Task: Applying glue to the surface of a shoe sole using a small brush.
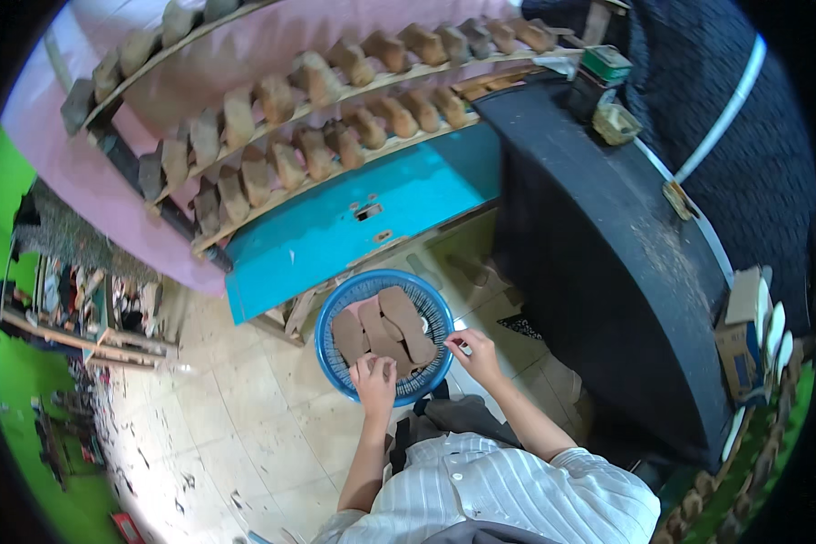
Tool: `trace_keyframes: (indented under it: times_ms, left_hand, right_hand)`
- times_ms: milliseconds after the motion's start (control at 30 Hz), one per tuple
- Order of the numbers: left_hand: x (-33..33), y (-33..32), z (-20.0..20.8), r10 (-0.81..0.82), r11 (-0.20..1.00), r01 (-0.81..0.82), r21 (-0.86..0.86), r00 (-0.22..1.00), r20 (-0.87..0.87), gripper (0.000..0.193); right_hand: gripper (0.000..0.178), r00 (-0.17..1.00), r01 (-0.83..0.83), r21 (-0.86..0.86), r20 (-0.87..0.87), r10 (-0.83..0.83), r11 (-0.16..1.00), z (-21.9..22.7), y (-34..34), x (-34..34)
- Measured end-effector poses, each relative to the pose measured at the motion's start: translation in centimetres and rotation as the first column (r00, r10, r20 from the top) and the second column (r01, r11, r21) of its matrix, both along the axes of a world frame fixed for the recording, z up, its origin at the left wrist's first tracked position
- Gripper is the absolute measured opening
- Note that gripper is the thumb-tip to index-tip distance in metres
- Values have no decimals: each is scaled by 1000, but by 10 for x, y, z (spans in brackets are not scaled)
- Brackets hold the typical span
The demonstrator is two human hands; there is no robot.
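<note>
A round blue plastic basket (pixel 324 340) is in front of me, with several flat brown sole-shaped pieces (pixel 401 313) lying overlapped in it. My left hand (pixel 374 384) reaches over the near rim, its fingers curled on the near end of a brown shoe sole (pixel 378 332). Just off the basket's right rim is my right hand (pixel 477 355), thumb and fingertips pinched together. Whether anything small sits in that pinch is too fine to make out.
Rows of brown shoe lasts (pixel 315 78) stand on wooden shelves beyond a turquoise board (pixel 317 245). A black-covered table (pixel 607 208) curves along the right, with a green tin (pixel 605 63) on it. Scraps litter the tiled floor (pixel 236 399) at left, near a wooden rack (pixel 122 344).
</note>
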State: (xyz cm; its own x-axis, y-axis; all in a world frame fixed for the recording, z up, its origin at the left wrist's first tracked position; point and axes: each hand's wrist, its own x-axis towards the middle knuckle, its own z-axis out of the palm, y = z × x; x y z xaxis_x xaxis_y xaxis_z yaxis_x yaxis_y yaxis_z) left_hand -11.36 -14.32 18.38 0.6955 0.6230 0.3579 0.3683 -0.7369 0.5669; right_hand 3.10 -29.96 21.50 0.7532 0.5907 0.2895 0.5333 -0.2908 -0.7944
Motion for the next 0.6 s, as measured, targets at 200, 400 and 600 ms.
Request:
trace_keyframes:
  times_ms: [200,400,600]
  left_hand:
    - [14,-16,19,-182,981,184,-64,983,33,9]
    - [60,-53,28,-472,878,474,-70,880,43,11]
    - [132,-122,42,-667,742,668,-57,744,33,12]
  right_hand:
    - [11,990,130,34,59,-132,991,25,-43,-10]
    - [10,931,336,61,129,-341,940,56,-122,-9]
    - [9,726,666,129,111,-678,734,73,-218,-7]
